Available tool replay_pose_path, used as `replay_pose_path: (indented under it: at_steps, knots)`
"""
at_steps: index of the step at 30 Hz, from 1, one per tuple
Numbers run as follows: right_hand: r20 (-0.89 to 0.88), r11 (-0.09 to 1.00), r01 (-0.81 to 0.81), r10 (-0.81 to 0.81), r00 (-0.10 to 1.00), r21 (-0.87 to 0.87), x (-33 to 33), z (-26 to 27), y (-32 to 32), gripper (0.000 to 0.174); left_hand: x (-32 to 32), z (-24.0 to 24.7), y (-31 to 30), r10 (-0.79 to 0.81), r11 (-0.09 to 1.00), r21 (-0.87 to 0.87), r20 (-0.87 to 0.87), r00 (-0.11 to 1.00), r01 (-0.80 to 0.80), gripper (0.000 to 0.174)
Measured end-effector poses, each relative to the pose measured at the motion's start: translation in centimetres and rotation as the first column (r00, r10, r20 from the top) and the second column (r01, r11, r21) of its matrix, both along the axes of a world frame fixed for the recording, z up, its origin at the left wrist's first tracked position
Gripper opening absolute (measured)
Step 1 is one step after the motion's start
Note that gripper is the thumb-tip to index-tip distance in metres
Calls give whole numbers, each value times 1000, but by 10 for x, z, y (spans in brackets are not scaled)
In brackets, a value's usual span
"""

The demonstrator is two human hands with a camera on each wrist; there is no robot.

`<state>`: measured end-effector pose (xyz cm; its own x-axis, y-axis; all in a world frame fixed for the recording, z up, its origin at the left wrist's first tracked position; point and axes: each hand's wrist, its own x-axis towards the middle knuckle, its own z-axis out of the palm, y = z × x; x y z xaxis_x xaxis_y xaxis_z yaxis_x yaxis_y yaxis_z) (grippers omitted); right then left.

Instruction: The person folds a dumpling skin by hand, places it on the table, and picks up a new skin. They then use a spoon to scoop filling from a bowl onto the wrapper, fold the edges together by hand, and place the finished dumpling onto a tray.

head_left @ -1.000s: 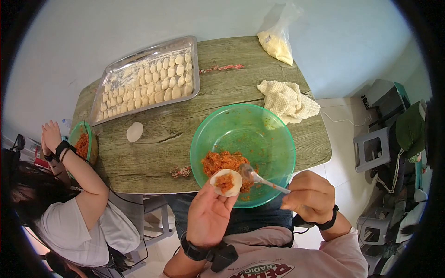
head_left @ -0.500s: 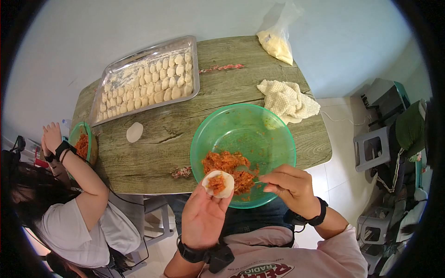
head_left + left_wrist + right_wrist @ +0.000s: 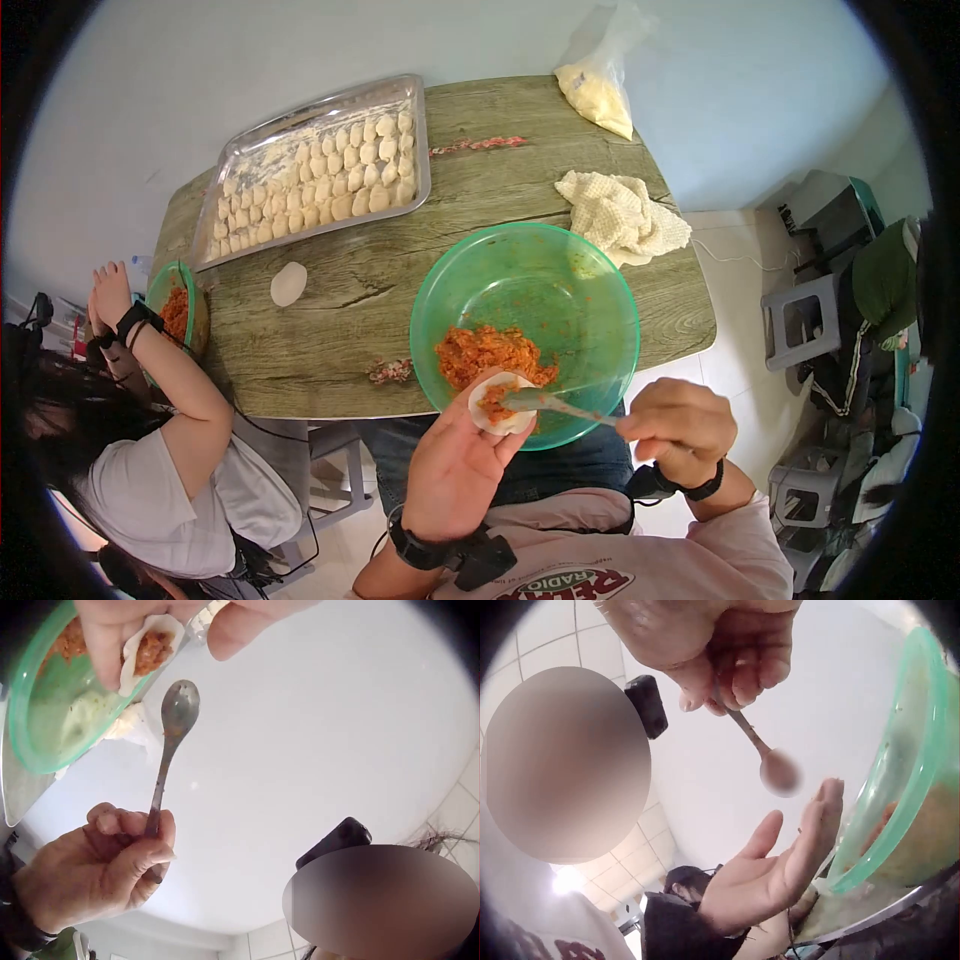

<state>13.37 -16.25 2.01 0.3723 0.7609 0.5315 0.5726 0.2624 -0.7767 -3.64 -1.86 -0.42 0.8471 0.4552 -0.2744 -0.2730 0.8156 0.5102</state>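
Observation:
Palm up, my left hand (image 3: pixel 458 480) carries a round dumpling wrapper (image 3: pixel 512 424) on its extended fingers, over the near rim of the green plastic bowl (image 3: pixel 590 290). Orange-red filling (image 3: pixel 155 651) lies in the wrapper's middle; the thumb stands apart from it in the left wrist view. My right hand (image 3: pixel 685 425) grips a metal spoon (image 3: pixel 575 410) by the handle end. The spoon's bowl overlaps the wrapper and its filling in the head view. More filling (image 3: pixel 485 352) is heaped on the near left side of the bowl.
A metal tray (image 3: pixel 425 160) with rows of dumplings stands at the back left. One loose wrapper (image 3: pixel 289 284) lies on the table (image 3: pixel 330 350). A crumpled cloth (image 3: pixel 620 220) and a plastic bag (image 3: pixel 597 95) are at the right. Another person (image 3: pixel 165 470) sits left beside a second green bowl (image 3: pixel 203 310).
The right hand dipped the spoon into the filling in the bowl, then drew back right, bringing it over the wrapper. The left hand shifted slightly left, then back right with the wrapper.

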Motion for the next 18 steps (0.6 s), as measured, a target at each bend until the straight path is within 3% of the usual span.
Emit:
replay_pose_path:
  at_steps: [3, 6, 10, 12, 16, 18]
  knots:
    - [161, 997, -77, 71, 984, 30, -4, -6, 3, 25, 0, 2, -1, -7, 1000, 16, 8, 1000, 7, 50]
    - [214, 993, -115, 114, 970, -7, -5, -8, 3, 25, 0, 2, -1, 8, 1000, 5, 3, 1000, -8, 50]
    - [182, 994, -106, 99, 978, 30, -5, -5, 1, 26, 0, 2, -2, 19, 1000, -4, -3, 1000, -19, 50]
    - [200, 999, -37, 42, 979, -26, -6, -1, 1, 25, 1, 3, -3, 20, 1000, -4, 4, 1000, -20, 50]
    - [201, 997, -59, 69, 977, -58, -8, -5, 0, 26, 1, 2, -3, 34, 999, -8, 9, 999, -34, 49]
    - [135, 1000, -5, 7, 991, -17, -11, -7, 0, 26, 1, 2, -3, 39, 999, -15, 9, 999, -39, 49]
